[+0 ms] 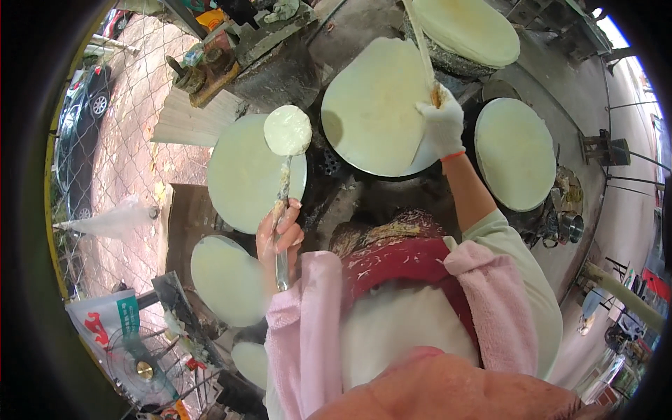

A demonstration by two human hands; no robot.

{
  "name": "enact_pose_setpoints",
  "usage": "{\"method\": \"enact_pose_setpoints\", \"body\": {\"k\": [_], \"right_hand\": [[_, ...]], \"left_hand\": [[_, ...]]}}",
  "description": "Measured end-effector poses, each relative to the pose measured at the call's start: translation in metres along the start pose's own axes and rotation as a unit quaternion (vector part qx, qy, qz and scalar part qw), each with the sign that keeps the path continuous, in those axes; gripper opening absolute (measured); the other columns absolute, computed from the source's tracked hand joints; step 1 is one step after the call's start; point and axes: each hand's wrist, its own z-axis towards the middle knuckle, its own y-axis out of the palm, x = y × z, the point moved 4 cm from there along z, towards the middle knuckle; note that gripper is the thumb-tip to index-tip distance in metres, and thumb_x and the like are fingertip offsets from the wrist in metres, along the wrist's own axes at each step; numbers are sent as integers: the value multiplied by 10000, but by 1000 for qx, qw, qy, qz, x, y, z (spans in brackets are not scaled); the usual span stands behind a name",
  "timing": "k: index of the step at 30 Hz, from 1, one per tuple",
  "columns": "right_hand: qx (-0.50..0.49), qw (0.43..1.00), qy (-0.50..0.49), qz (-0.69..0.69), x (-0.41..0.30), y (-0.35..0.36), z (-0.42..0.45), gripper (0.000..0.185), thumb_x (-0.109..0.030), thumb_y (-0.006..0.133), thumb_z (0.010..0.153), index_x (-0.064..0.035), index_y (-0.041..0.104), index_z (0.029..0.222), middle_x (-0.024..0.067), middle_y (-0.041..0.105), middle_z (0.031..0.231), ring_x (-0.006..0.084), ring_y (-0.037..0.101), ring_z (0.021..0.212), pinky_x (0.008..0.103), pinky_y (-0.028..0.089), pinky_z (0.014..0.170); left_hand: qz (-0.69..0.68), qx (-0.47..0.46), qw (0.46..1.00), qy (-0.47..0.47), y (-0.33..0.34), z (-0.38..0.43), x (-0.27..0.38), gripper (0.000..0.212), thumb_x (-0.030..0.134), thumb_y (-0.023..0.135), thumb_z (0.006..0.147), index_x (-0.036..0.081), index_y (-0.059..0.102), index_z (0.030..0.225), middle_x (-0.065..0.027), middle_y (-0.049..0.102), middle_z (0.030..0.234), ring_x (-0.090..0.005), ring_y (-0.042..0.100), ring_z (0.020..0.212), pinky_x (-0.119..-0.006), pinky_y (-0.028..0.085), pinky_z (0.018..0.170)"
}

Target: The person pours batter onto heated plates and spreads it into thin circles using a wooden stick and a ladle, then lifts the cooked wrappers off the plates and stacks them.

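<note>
My left hand (281, 233) is bare and grips the metal handle of a round ladle (287, 130) filled with white batter. The ladle is over a round griddle (304, 181) coated with a pale sheet of batter (247, 173). My right hand (443, 121), in a white knit glove, holds a long pale spatula-like tool (420, 42) by its brown end. The glove is at the right edge of the middle griddle, where a thin pale flatbread (375, 105) covers most of the surface. A bare whitish crescent of griddle (425, 157) shows at its lower right.
A stack of round flatbreads (467, 31) rises at the top right. More coated griddles stand at right (514, 155) and lower left (228, 281). A cardboard box (191, 215), a fan (145, 370) and a chain-link fence (142, 68) are to the left. Metal cups (571, 227) lie at the right.
</note>
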Motion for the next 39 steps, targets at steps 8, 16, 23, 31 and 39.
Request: {"method": "enact_pose_setpoints", "body": {"k": [8,16,23,31,39], "right_hand": [[-105,980,155,74,-113,-48,96,333,44,672,691,1,595,1012,78,637,940,180,642,806,321,542,683],[-110,844,-167,-497,-286,-80,193,305,-46,563,709,-36,641,1003,211,649,878,356,632,838,403,491,727],[-129,684,-219,-684,-106,-72,274,303,-121,506,827,-170,605,1109,158,637,1036,345,635,846,409,512,697],[-109,724,-301,-611,83,-102,262,291,-138,481,858,-179,565,1134,67,628,923,237,646,839,380,525,668],[-152,825,-228,-494,83,-113,260,361,-183,545,829,-151,561,1188,117,622,949,309,620,887,410,505,753]], "left_hand": [[340,-62,935,73,32,51,39,117,40,569,828,43,652,910,-98,564,641,-249,555,564,-362,434,487],[328,-88,938,71,85,77,12,279,229,437,975,-33,534,977,53,381,617,-11,292,387,-184,260,427],[305,-94,940,121,108,96,-34,291,237,435,972,-35,534,1008,61,385,651,1,288,401,-174,250,436],[259,-55,955,134,173,99,-100,282,206,404,983,-51,520,991,77,368,631,40,271,379,-136,236,397],[330,-46,940,71,182,132,-135,326,301,499,951,-21,548,967,19,409,590,-63,311,344,-223,233,369]]}}
